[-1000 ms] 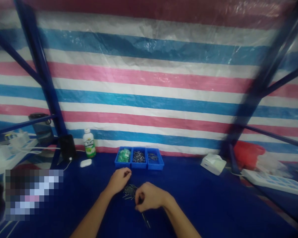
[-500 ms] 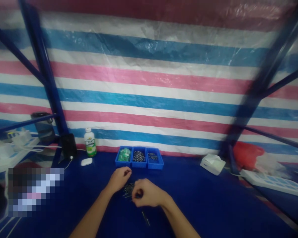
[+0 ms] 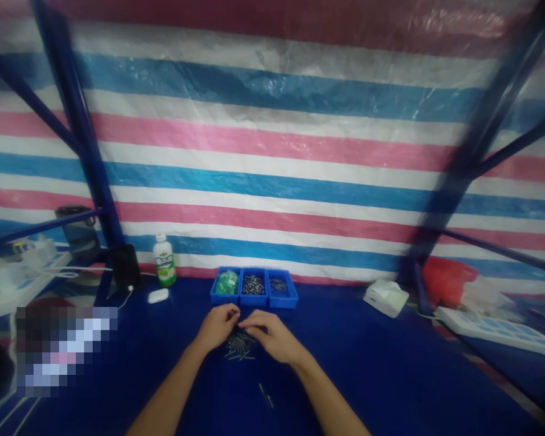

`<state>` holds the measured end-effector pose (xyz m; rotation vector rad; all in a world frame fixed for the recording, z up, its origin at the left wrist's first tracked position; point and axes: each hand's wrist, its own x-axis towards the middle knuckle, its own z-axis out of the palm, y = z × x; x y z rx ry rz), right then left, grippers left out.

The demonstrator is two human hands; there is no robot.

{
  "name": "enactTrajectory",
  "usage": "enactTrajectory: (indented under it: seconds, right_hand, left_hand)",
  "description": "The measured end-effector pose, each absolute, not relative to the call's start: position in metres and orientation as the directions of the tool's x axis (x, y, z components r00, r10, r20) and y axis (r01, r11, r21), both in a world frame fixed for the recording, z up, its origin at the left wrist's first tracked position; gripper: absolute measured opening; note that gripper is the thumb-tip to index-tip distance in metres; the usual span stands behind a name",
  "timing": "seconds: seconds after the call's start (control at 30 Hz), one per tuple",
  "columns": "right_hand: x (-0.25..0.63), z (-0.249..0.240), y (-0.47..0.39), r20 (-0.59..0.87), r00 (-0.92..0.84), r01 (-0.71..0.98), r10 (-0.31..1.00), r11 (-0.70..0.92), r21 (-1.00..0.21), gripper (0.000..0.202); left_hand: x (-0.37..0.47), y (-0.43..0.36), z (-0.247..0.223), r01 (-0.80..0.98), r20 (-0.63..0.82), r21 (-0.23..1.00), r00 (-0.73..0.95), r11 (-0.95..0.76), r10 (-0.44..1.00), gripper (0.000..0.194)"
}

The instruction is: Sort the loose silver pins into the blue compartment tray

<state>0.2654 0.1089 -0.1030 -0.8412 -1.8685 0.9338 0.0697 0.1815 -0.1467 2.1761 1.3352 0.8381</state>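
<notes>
My left hand [image 3: 218,326] is closed, its thumb and fingers pinched on something I cannot make out, at the left of a loose pile of thin dark metal pins [image 3: 239,346]. On the pile's other side my right hand [image 3: 271,334] has its fingertips drawn together close to the left fingertips; anything between them is too small to name. A pen-like metal piece [image 3: 266,395] lies nearer to me on the blue table [image 3: 367,369]. Behind the hands stand three joined blue bins, with green packets [image 3: 227,283], short metal parts [image 3: 254,285] and thin pins [image 3: 278,285].
A white-and-green bottle [image 3: 165,261], a white case [image 3: 158,295] and a black device [image 3: 125,267] are at the back left. At the right are a tissue pack [image 3: 386,297], a red bag [image 3: 449,281] and a power strip [image 3: 499,332]. A striped sheet hangs behind.
My right hand has moved up and away from over the pile to beside my left fingertips, uncovering more pins. My left hand has hardly moved.
</notes>
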Motion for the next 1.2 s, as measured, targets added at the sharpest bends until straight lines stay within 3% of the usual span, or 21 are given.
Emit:
enactTrajectory:
  seconds: [0.07, 0.17, 0.27, 0.33, 0.47, 0.57, 0.63, 0.73, 0.83, 0.9, 1.03, 1.2]
  right_hand:
    - [0.266, -0.102, 0.112, 0.378, -0.348, 0.12, 0.858, 0.44, -0.89, 0.017]
    - [0.268, -0.103, 0.117, 0.311, -0.185, -0.152, 0.932, 0.286, -0.946, 0.021]
    - [0.272, -0.107, 0.122, 0.251, -0.047, -0.433, 0.967, 0.207, -0.878, 0.03]
    - [0.274, -0.113, 0.127, 0.182, -0.049, -0.488, 0.982, 0.136, -0.862, 0.035]
    - [0.274, -0.125, 0.14, -0.049, -0.049, -0.441, 0.998, -0.066, -0.895, 0.037]
    - [0.275, -0.127, 0.146, -0.131, 0.022, -0.351, 0.991, -0.115, -0.929, 0.044]
    - [0.278, -0.123, 0.142, -0.069, 0.025, -0.184, 0.997, -0.063, -0.981, 0.044]
    - [0.288, -0.111, 0.127, 0.012, -0.18, 0.176, 0.984, 0.044, -0.983, 0.044]
    - [0.295, -0.103, 0.11, -0.202, -0.502, 0.514, 0.841, 0.102, -0.851, 0.037]
    - [0.295, -0.101, 0.103, -0.328, -0.556, 0.649, 0.764, 0.153, -0.745, 0.033]
    - [0.288, -0.103, 0.101, -0.416, -0.541, 0.755, 0.731, 0.204, -0.623, 0.028]
    - [0.286, -0.102, 0.105, -0.394, -0.567, 0.741, 0.723, 0.239, -0.627, 0.02]
  left_hand:
    - [0.07, 0.182, -0.145, 0.626, 0.259, 0.652, 0.348, -0.429, 0.901, 0.022]
    - [0.071, 0.179, -0.142, 0.642, 0.253, 0.645, 0.333, -0.415, 0.908, 0.024]
    - [0.072, 0.176, -0.14, 0.662, 0.246, 0.637, 0.311, -0.395, 0.918, 0.024]
    - [0.072, 0.175, -0.141, 0.669, 0.239, 0.635, 0.306, -0.386, 0.922, 0.024]
    - [0.071, 0.18, -0.144, 0.665, 0.241, 0.638, 0.306, -0.388, 0.921, 0.024]
    - [0.072, 0.183, -0.146, 0.665, 0.253, 0.628, 0.316, -0.404, 0.914, 0.023]
    - [0.072, 0.183, -0.145, 0.667, 0.252, 0.625, 0.321, -0.407, 0.913, 0.022]
    - [0.072, 0.18, -0.143, 0.67, 0.244, 0.623, 0.323, -0.403, 0.914, 0.022]
    - [0.072, 0.177, -0.142, 0.667, 0.255, 0.619, 0.328, -0.414, 0.91, 0.021]
    - [0.071, 0.176, -0.142, 0.667, 0.258, 0.62, 0.324, -0.413, 0.91, 0.021]
    - [0.072, 0.177, -0.144, 0.684, 0.238, 0.616, 0.312, -0.391, 0.92, 0.022]
    - [0.072, 0.18, -0.144, 0.692, 0.227, 0.61, 0.313, -0.385, 0.922, 0.022]
